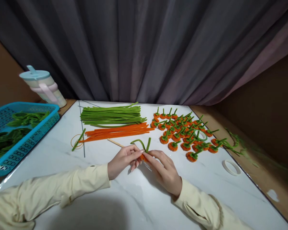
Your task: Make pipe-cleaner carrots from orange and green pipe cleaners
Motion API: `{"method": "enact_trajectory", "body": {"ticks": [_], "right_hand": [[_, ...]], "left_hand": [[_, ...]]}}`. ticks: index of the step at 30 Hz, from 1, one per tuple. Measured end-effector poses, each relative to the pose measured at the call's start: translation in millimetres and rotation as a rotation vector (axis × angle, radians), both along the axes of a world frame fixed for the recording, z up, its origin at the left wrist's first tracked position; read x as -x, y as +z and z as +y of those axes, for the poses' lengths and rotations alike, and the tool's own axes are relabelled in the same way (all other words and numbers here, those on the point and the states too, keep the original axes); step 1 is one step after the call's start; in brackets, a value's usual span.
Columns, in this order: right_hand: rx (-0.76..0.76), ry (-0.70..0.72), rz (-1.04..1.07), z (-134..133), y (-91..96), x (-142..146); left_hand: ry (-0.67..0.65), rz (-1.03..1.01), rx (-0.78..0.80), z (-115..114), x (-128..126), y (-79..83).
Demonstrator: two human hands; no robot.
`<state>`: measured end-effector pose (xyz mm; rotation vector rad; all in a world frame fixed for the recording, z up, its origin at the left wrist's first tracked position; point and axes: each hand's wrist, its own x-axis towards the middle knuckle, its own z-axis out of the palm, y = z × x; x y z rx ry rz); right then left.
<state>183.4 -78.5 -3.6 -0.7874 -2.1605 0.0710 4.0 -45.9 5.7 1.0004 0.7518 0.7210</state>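
My left hand (pixel 123 159) and my right hand (pixel 164 169) meet at the middle of the white marble table (pixel 110 198). Both pinch a small orange pipe-cleaner coil (pixel 142 157) with a bent green pipe-cleaner stem (pixel 142 143) sticking up from it. A thin wooden stick (pixel 115 142) runs under my left fingers. Beyond my hands lie a bundle of green pipe cleaners (pixel 111 115) and a bundle of orange pipe cleaners (pixel 117 132). Several finished orange coils with green stems (pixel 182 132) are spread to the right.
A blue plastic basket (pixel 21 140) with green pipe-cleaner pieces sits at the left edge, with a lidded jug (pixel 43 84) behind it. A rubber band (pixel 76 141) lies by a loose green piece. A white tape ring (pixel 231 167) lies at the right. A grey curtain hangs behind.
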Motion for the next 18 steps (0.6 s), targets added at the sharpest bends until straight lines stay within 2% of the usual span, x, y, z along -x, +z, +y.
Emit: {"method": "enact_trajectory", "body": {"ticks": [4, 6, 9, 11, 13, 15, 18], "right_hand": [[0.111, -0.032, 0.114, -2, 4.3, 3], [0.203, -0.07, 0.226, -2, 6.5, 4], [0.369, -0.106, 0.372, -1, 8.9, 7], [0.513, -0.079, 0.476, 1, 9.7, 9], [0.685, -0.013, 0.604, 3, 10.0, 11], [0.832, 0.053, 0.716, 4, 9.8, 12], [0.947, 0.108, 0.763, 5, 8.5, 13]], "left_hand": [[0.046, 0.125, -0.18, -2, 3, 0.6], [0.15, 0.239, -0.415, -3, 6, 2.1], [0.352, 0.439, -0.87, -4, 12, 3.6], [0.377, 0.554, -1.048, -2, 15, 3.5], [0.305, 0.606, -1.096, 2, 16, 3.0], [0.216, 0.589, -1.08, 5, 15, 2.5], [0.168, 0.543, -1.016, 8, 14, 2.0]]}}
